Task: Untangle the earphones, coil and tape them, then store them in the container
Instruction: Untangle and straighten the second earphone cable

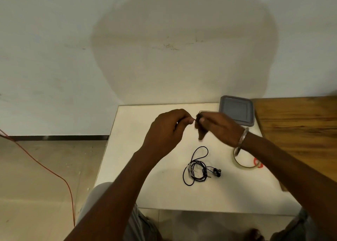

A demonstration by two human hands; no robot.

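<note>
My left hand (169, 131) and my right hand (218, 127) are raised together over the white table (145, 186). Their thumbs and forefingers meet and pinch a short piece of thin dark cord (196, 118). The right hand is blurred, so most of what it holds is hidden. Below the hands, black earphones (197, 166) lie on the table in a loose coil, with a clear band around the loops on the left side and the earbuds at the right. A grey square container (237, 111) with its lid on stands at the table's far right corner.
A roll of clear tape (244, 161) with a red end lies under my right wrist, near the table's right edge. A wooden surface (300, 131) adjoins the table on the right. An orange cable (45, 167) runs across the floor at the left.
</note>
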